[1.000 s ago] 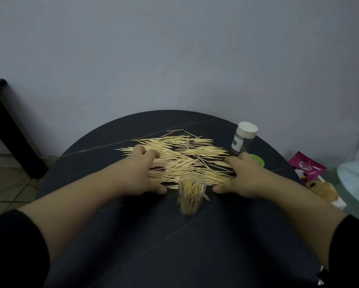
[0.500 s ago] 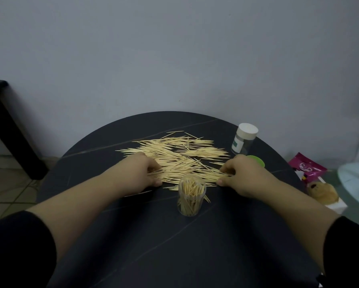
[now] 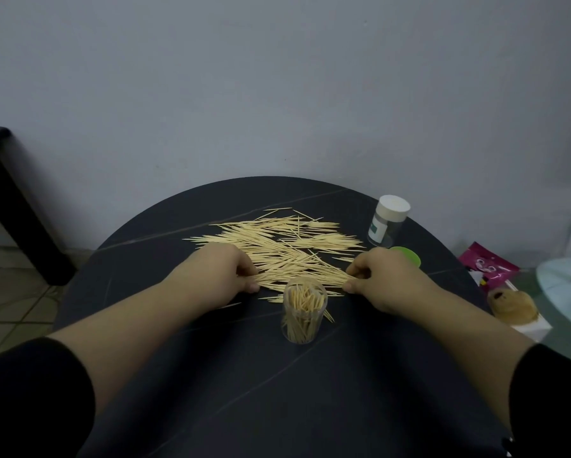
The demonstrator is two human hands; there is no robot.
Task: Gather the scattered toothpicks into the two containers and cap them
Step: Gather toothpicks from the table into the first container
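A wide spread of pale toothpicks (image 3: 277, 242) lies on the round black table (image 3: 277, 391). An uncapped clear container (image 3: 304, 314), partly filled with toothpicks, stands just in front of the pile. My left hand (image 3: 218, 276) pinches the left ends of a bunch at the pile's near edge. My right hand (image 3: 386, 276) pinches the same bunch at its right ends. A second container (image 3: 388, 221) with a white cap stands at the far right. A green cap (image 3: 408, 254) lies behind my right hand, partly hidden.
Off the table's right edge are a pink packet (image 3: 489, 264), a small brown plush toy (image 3: 512, 307) on a white box, and a pale round object (image 3: 568, 292). A black table leg (image 3: 16, 206) stands at far left. The wall is close behind.
Both hands drew back toward me from the pile's middle to its near edge and curled their fingers, going from flat on the toothpicks to pinching a bunch at each end.
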